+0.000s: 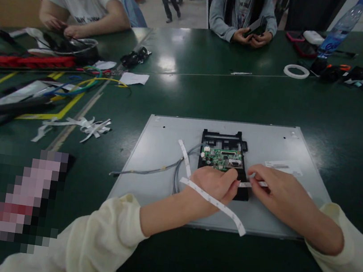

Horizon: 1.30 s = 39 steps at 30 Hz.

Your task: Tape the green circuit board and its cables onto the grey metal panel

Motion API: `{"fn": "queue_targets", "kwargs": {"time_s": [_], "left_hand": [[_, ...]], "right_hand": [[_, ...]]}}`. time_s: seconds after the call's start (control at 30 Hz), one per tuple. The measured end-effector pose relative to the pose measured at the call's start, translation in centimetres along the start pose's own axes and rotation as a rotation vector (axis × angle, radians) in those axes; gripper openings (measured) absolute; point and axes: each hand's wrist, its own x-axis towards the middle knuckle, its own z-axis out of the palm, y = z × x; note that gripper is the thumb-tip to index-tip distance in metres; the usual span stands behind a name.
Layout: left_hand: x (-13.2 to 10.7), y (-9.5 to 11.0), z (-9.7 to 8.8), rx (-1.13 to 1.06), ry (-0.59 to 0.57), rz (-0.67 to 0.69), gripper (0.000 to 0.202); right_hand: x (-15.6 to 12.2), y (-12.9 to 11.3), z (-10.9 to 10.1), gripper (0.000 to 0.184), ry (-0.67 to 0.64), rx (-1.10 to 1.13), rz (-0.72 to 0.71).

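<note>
A grey metal panel (167,143) lies flat on the green table in front of me. A black bracket (223,138) with a green circuit board (222,158) sits at its middle, and grey cables (149,171) run off to the left. My left hand (215,186) and my right hand (276,192) meet just below the board, both pinched on a short strip of white tape (245,184) stretched between them. Another long white tape strip (212,202) lies across my left wrist, and a third (185,157) curls up near the cables.
Torn tape scraps (84,126) and coloured wires (84,84) lie at left beside a red strip (23,61). A tape roll (296,71), a water bottle (340,30) and phones sit at far right. Two people sit across the table, hands busy.
</note>
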Motion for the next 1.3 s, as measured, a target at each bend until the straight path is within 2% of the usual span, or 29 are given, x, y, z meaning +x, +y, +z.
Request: {"fn": "queue_targets", "kwargs": {"time_s": [0.27, 0.5, 0.67, 0.8, 1.0, 1.17, 1.23, 1.3], "left_hand": [[0.0, 0.1, -0.2, 0.039, -0.067, -0.016, 0.019], [0.1, 0.5, 0.1, 0.096, -0.119, -0.078, 0.019], [0.6, 0.4, -0.9, 0.103, -0.193, -0.142, 0.018], [0.9, 0.1, -1.7, 0.118, -0.282, -0.121, 0.021], [0.8, 0.0, -1.8, 0.188, -0.311, -0.053, 0.018], [0.9, 0.1, -2.3, 0.208, -0.353, -0.054, 0.015], [0.9, 0.0, -2.4, 0.198, -0.376, -0.062, 0.015], [1.0, -0.1, -2.4, 0.175, -0.399, -0.068, 0.016]], "right_hand": [[-0.2, 0.0, 0.3, 0.013, 0.021, -0.050, -0.007], [-0.2, -0.3, 0.5, 0.014, 0.013, -0.276, -0.051], [-0.2, -0.3, 0.2, 0.016, 0.010, -0.354, -0.039], [-0.1, 0.1, -0.2, 0.018, 0.007, -0.360, 0.003], [0.1, 0.9, -0.4, 0.017, -0.015, -0.345, 0.015], [0.0, 1.1, -0.3, 0.022, 0.065, -0.292, -0.089], [-0.1, 1.0, -0.4, 0.029, 0.121, -0.223, -0.234], [-0.2, 0.6, -0.6, 0.037, 0.134, -0.136, -0.448]]}}
